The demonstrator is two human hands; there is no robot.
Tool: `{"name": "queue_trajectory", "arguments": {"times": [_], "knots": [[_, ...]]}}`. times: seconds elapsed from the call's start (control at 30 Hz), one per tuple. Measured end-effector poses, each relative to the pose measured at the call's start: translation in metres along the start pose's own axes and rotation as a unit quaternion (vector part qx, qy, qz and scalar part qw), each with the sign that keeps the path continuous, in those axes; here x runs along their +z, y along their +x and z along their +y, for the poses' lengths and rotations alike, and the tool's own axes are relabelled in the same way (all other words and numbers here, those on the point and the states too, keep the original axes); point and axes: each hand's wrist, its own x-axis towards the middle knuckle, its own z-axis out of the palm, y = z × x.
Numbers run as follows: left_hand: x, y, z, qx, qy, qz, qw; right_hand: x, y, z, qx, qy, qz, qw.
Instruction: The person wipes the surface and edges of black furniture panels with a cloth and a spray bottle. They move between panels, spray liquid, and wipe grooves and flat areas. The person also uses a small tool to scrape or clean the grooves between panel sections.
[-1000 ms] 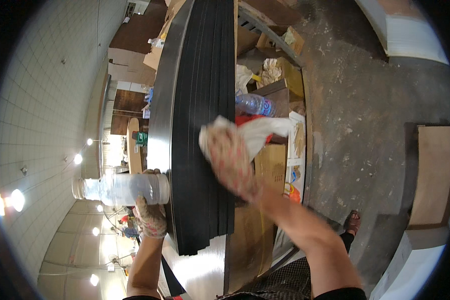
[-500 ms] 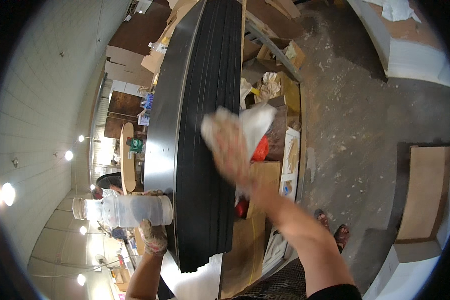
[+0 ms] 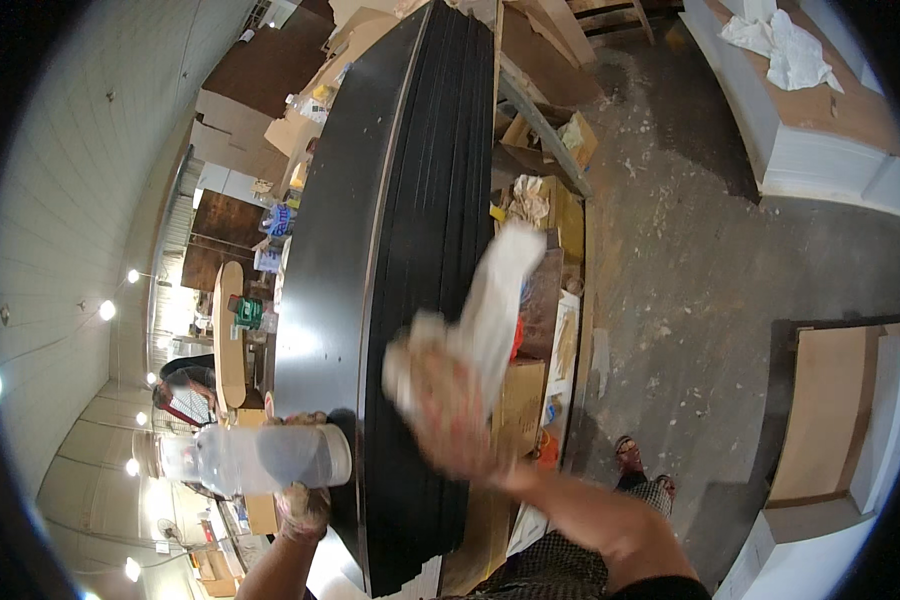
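Observation:
My left hand (image 3: 305, 508), in a stained glove, grips a translucent plastic bottle (image 3: 270, 456) that holds a cloudy, pale liquid. The bottle's base is beside the top face of a stack of long black panels (image 3: 345, 190). My right hand (image 3: 448, 415), gloved and blurred by motion, is closed on a white cloth (image 3: 505, 275). It presses the cloth against or just over the layered black edges of the stack; which of the two I cannot tell. The cloth's loose end trails away to the far right of the hand.
Cardboard boxes (image 3: 520, 395) and crumpled paper (image 3: 530, 200) lie right of the stack. On the concrete floor (image 3: 670, 290) stand a shallow open carton (image 3: 830, 415) and a white cabinet-like piece (image 3: 835, 165). Another person (image 3: 185, 390) is in the left background.
My right hand has swept the cloth nearer to me along the panel edges. My left hand still holds the bottle in about the same place. The whole view has shifted slightly.

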Motion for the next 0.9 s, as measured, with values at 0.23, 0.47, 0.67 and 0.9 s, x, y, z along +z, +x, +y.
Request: {"name": "queue_trajectory", "arguments": {"times": [0.23, 0.47, 0.67, 0.9], "knots": [[0.020, 0.126, -0.017, -0.005, 0.037, -0.022, 0.999, -0.008, 0.038, 0.096, 0.001, -0.171, -0.152, 0.973], [0.086, 0.235, -0.016, 0.002, 0.032, -0.028, 0.999, 0.030, 0.109, 0.180, 0.003, -0.155, 0.120, 0.981], [0.131, 0.301, -0.012, 0.013, 0.062, -0.027, 0.998, -0.026, 0.042, 0.106, 0.103, -0.030, -0.031, 0.994], [0.148, 0.315, -0.006, -0.029, 0.061, -0.025, 0.997, -0.039, 0.217, 0.245, 0.078, -0.140, 0.135, 0.978]]}}
